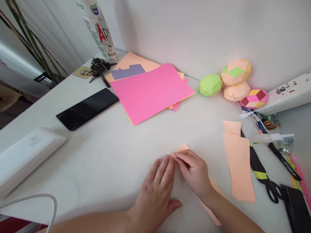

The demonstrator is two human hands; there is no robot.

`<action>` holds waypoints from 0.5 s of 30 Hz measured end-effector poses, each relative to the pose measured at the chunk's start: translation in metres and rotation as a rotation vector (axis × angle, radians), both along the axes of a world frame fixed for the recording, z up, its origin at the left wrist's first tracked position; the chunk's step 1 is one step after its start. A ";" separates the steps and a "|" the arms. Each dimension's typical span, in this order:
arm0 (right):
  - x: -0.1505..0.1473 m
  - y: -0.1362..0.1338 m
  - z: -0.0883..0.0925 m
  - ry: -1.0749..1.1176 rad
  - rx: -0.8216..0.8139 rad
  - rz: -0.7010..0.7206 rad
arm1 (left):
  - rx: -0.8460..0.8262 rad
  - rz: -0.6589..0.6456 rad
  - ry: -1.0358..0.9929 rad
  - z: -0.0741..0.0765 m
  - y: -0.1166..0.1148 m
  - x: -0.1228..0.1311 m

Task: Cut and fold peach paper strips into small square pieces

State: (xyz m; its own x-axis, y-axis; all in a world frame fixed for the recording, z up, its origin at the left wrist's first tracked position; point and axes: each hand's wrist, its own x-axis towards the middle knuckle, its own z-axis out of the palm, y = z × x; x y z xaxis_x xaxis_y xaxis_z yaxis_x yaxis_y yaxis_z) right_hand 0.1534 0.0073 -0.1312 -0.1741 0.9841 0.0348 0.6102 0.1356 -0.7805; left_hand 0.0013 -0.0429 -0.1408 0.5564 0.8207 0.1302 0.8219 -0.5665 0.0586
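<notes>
And there your right hand (194,173) pinches the peach paper strip (183,148) just beside the outstretched fingertips of your flat left hand (155,187), light, thin, probably easily creased, so grip gently by its edge!

Single head-worn view, looking forward and down, near above a white table (97,158), facing a wall (189,32)

The left hand (155,191) is positioned palm down, fingers extended forward, thumb angled out to the right. The right hand (195,173) is flexed, thumb and index finger drawn together in a pinch beside the left fingertips. The bare left forearm (104,221) and right forearm (233,210) converge from the lower edge.
</notes>
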 end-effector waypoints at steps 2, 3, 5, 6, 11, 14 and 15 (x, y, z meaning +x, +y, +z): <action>-0.001 0.000 -0.001 -0.021 0.030 0.001 | 0.002 -0.005 0.007 0.000 0.001 0.000; -0.001 -0.001 -0.002 -0.032 0.042 0.000 | -0.001 -0.010 0.010 0.000 0.001 0.000; -0.001 -0.001 -0.002 -0.056 0.050 -0.014 | -0.009 -0.021 0.008 0.001 0.003 -0.001; -0.001 0.000 -0.002 -0.064 0.037 -0.029 | -0.012 -0.025 0.005 0.002 0.004 -0.001; 0.002 0.001 0.003 -0.011 -0.106 -0.074 | 0.001 -0.023 -0.026 0.006 0.006 -0.003; 0.006 0.001 0.005 0.026 -0.124 -0.062 | 0.014 -0.020 -0.033 0.007 0.006 -0.003; 0.007 0.002 0.006 0.028 -0.106 -0.054 | 0.022 -0.018 -0.040 0.006 0.006 -0.003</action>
State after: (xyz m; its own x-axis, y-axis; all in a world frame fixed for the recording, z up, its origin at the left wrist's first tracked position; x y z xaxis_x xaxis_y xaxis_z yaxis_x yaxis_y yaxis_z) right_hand 0.1608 0.0090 -0.1254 -0.1207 0.9905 -0.0659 0.5922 0.0186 -0.8056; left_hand -0.0016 -0.0367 -0.1346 0.5647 0.8075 0.1704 0.8090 -0.5825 0.0789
